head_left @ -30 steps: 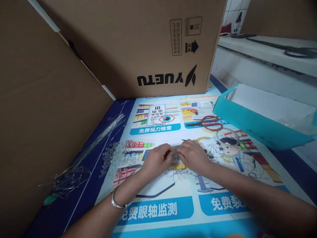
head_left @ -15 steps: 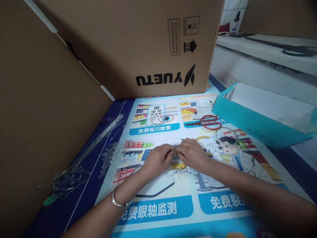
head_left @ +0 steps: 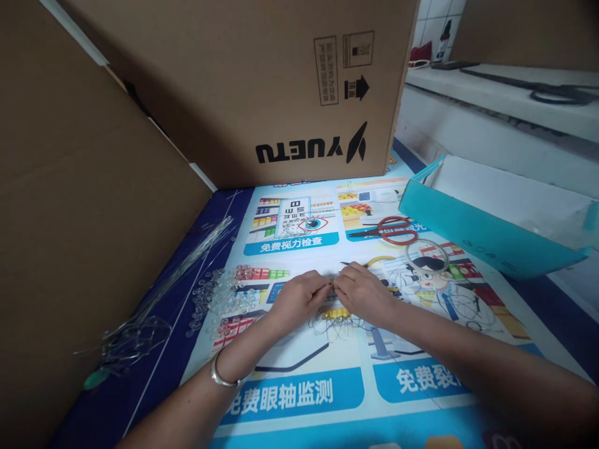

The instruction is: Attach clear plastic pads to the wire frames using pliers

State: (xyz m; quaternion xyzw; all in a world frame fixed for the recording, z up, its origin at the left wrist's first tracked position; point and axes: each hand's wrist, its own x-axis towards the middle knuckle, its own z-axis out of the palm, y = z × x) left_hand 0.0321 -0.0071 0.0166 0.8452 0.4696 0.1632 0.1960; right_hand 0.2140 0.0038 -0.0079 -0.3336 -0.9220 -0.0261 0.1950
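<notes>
Bench (head_left: 281,430) printed blue and white. Fine wire loops (head_left: 337,327) lie just nearer than the hands. Left hand (head_left: 297,300) and right hand (head_left: 367,293): fingers of both drawn into a pinch, tips almost meeting on a small piece (head_left: 332,285) between them, too fine to identify. Clear beads (head_left: 223,299) scattered to the left; wire bundle (head_left: 191,255) beside. Beyond, at right: pale ring (head_left: 408,254), red-handled scissors (head_left: 412,235), open teal box (head_left: 486,231). Cardboard (head_left: 281,75) stands behind; shelf (head_left: 496,93) at far right carries a bottle (head_left: 442,45).
</notes>
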